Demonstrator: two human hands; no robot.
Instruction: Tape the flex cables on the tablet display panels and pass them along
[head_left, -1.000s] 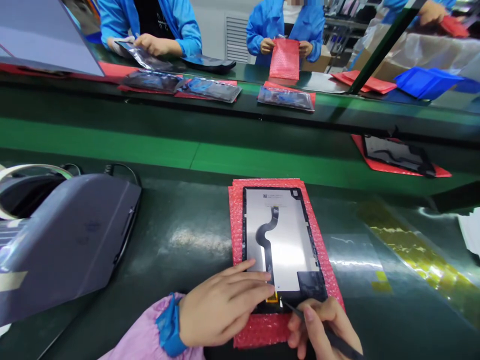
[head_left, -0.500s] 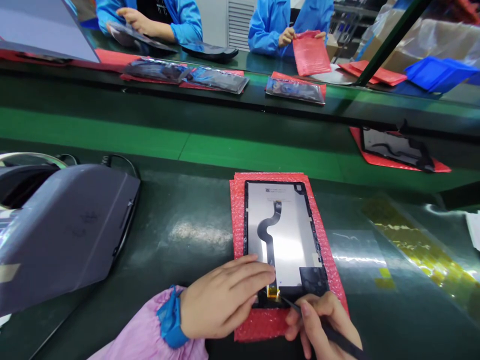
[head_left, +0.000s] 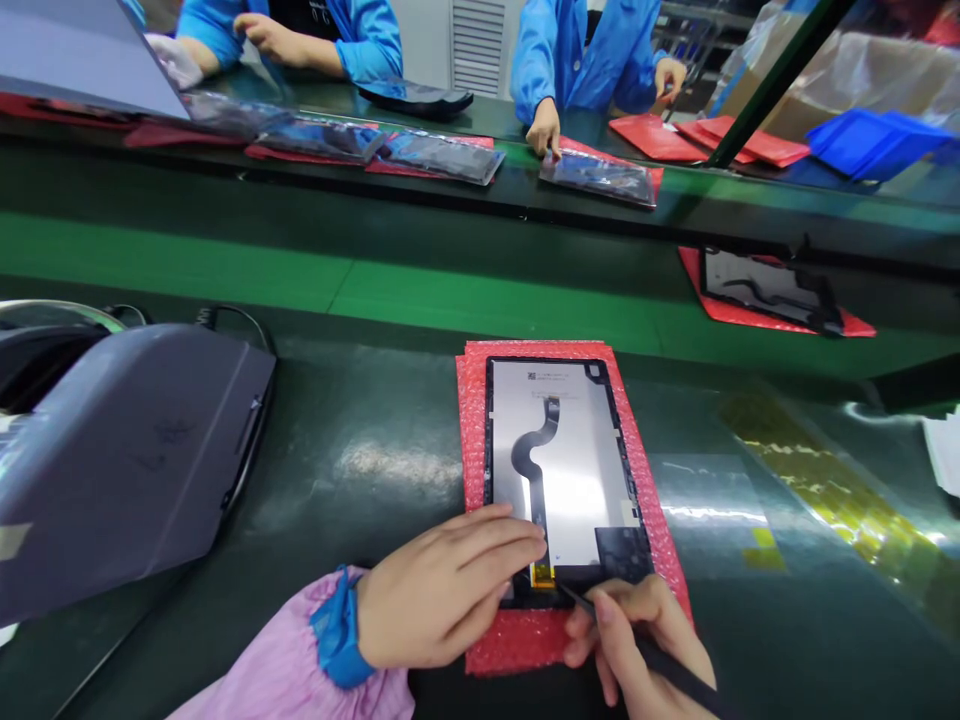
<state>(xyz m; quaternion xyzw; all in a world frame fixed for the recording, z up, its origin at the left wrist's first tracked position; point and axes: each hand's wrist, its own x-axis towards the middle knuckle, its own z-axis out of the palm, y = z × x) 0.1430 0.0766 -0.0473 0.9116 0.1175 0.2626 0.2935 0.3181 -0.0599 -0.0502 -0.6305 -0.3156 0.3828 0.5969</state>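
Note:
A tablet screen panel (head_left: pixel 577 450), its silver back facing up, lies on red bubble-wrap bags (head_left: pixel 517 640). A dark curved ribbon cable (head_left: pixel 523 455) runs down the panel to a piece of yellow tape (head_left: pixel 542 576) near the bottom edge. Across the lower left of the panel rests my left hand (head_left: pixel 450 580), fingers stretched out, the fingertips on the cable just above the tape. Black tweezers (head_left: pixel 667 668) are held in my right hand (head_left: pixel 637 635) at the lower right corner. Their tip sits at the tape's right side; whether it touches is too small to tell.
A grey machine (head_left: pixel 142 440) with cables stands at left. To the right, a clear sheet (head_left: pixel 712 515) and a yellow tape strip (head_left: pixel 840 490) lie on the bench. Another panel (head_left: pixel 765 285) rests beyond. Across a raised ledge are wrapped panels (head_left: pixel 442 158) and two co-workers in blue sleeves (head_left: pixel 536 60).
My hands have kept nearly the same place, with the tweezers' tip still by the tape. Opposite, one co-worker has put down a red bag and now reaches onto a wrapped panel.

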